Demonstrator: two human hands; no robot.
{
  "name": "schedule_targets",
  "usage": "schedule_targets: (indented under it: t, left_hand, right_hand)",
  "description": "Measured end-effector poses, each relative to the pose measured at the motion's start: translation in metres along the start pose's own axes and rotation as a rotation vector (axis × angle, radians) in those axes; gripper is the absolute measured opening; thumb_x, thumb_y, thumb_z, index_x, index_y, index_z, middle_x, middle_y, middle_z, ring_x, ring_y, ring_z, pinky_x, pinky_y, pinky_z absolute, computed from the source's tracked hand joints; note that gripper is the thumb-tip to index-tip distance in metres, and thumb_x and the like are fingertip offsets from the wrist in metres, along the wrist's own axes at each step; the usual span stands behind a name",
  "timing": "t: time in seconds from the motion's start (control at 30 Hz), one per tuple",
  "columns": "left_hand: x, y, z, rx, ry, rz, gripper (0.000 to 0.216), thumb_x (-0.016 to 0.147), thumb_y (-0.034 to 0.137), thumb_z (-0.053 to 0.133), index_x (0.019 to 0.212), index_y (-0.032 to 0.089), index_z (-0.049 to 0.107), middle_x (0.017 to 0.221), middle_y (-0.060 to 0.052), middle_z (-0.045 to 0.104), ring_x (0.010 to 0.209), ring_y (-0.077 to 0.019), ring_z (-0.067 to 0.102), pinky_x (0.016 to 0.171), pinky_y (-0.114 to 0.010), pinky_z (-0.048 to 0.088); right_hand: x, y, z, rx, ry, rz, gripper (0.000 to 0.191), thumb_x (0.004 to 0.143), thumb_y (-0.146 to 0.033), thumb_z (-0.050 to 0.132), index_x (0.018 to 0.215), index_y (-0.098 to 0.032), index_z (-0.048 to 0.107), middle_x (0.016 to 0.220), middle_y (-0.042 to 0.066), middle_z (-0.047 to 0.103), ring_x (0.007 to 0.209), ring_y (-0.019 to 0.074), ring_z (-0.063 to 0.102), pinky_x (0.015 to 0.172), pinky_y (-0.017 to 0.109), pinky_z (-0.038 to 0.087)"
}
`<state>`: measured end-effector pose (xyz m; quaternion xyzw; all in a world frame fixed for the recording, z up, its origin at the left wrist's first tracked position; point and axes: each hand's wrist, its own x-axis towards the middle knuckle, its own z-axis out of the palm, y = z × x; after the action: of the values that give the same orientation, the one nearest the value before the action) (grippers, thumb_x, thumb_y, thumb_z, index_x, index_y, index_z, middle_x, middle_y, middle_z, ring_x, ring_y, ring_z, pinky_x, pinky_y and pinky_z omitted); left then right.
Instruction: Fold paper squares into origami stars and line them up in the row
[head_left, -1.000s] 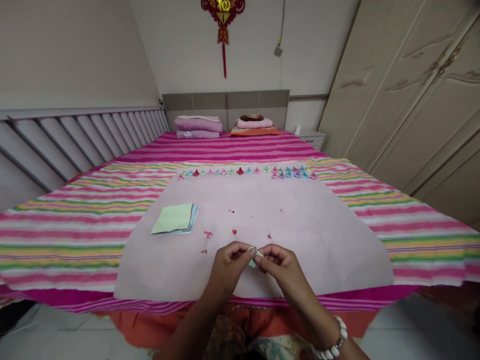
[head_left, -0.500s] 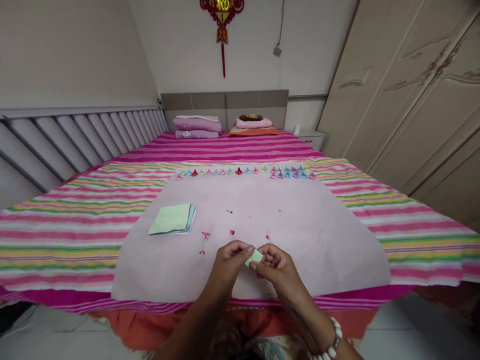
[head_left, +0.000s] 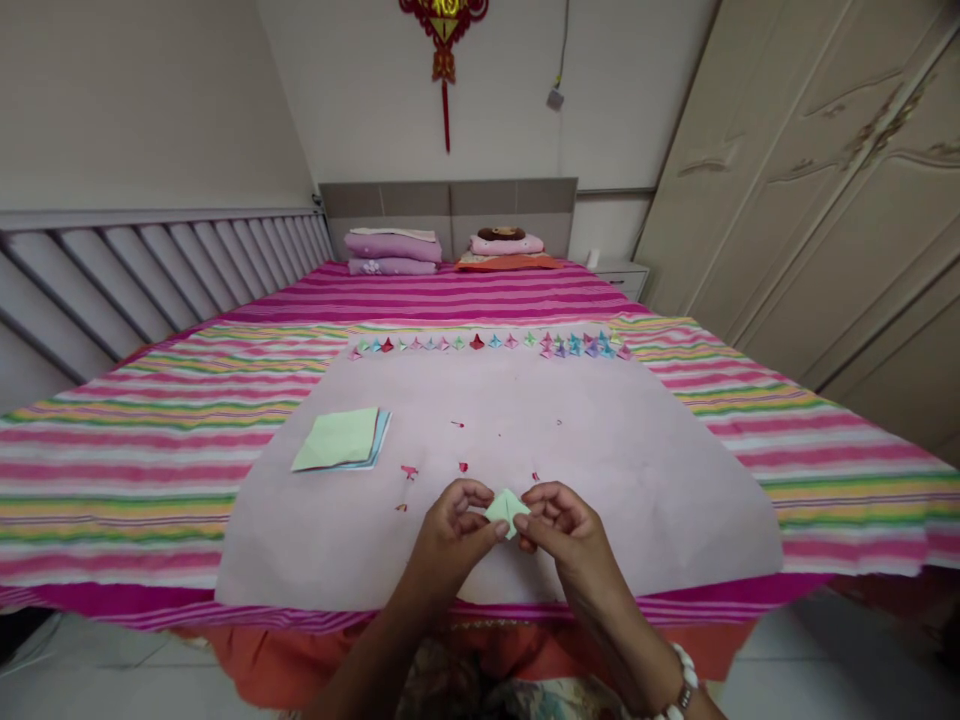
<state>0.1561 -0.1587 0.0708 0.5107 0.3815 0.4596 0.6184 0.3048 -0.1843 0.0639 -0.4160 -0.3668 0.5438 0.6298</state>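
Note:
A small piece of light green folded paper (head_left: 508,508) is held between both hands above the pale sheet. It is diamond-shaped, with a crease down its middle. My left hand (head_left: 459,530) pinches its left corner between thumb and fingers. On the other side, my right hand (head_left: 564,530) is closed on the right corner, thumb in front. A stack of square paper (head_left: 337,438), light green on top with blue and white edges beneath, lies to the left. Small red scraps (head_left: 463,467) are scattered just beyond my hands.
The pale sheet (head_left: 675,500) covers the near part of a bed with a striped cover (head_left: 817,440). Along its far edge stand many small folded paper pieces (head_left: 477,342) in several colours. Folded bedding (head_left: 394,250) is stacked by the headboard, and a wardrobe (head_left: 810,200) stands at right.
The green paper has turned in my fingers and now shows a diamond with a middle crease. My left thumb has shifted lower, and both hands now grip opposite corners.

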Motion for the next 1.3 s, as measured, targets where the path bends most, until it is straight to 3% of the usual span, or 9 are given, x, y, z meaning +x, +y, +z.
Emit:
schedule_targets:
  t: [0.1, 0.57, 0.83, 1.3]
  left_hand:
    - [-0.002, -0.001, -0.003, -0.022, -0.041, -0.016, 0.024, 0.069, 0.022, 0.073, 0.084, 0.018, 0.054, 0.075, 0.004, 0.06, 0.06, -0.0075, 0.059, 0.062, -0.02, 0.044]
    - [-0.006, 0.005, -0.007, 0.037, -0.074, -0.042, 0.022, 0.071, 0.021, 0.07, 0.086, 0.019, 0.054, 0.072, 0.004, 0.062, 0.062, -0.0093, 0.064, 0.063, -0.021, 0.045]
    - [-0.005, 0.006, -0.005, 0.029, -0.101, -0.066, 0.024, 0.07, 0.03, 0.072, 0.084, 0.017, 0.057, 0.066, 0.001, 0.064, 0.058, -0.0114, 0.061, 0.058, -0.024, 0.046]
    - [-0.006, 0.007, -0.002, -0.012, -0.009, -0.05, 0.014, 0.065, 0.026, 0.073, 0.074, 0.016, 0.07, 0.057, 0.0, 0.067, 0.057, -0.0141, 0.061, 0.06, -0.027, 0.048]
  right_hand:
    - [0.0, 0.003, -0.001, -0.011, -0.023, 0.016, 0.024, 0.061, -0.028, 0.082, 0.075, -0.018, 0.065, 0.056, -0.004, 0.06, 0.047, 0.0101, 0.057, 0.047, 0.021, 0.042]
    - [0.0, 0.003, 0.0, 0.015, -0.065, 0.063, 0.027, 0.058, -0.027, 0.083, 0.079, -0.018, 0.068, 0.065, -0.001, 0.067, 0.049, 0.0126, 0.062, 0.048, 0.023, 0.046]
    - [0.0, 0.004, 0.003, -0.021, -0.119, 0.093, 0.021, 0.063, -0.027, 0.079, 0.078, -0.017, 0.07, 0.053, 0.0, 0.068, 0.048, 0.0137, 0.06, 0.051, 0.025, 0.045]
    - [-0.004, 0.0, 0.009, -0.008, -0.049, 0.07, 0.007, 0.064, -0.02, 0.073, 0.069, -0.018, 0.07, 0.047, 0.0, 0.065, 0.045, 0.0128, 0.057, 0.049, 0.025, 0.045]
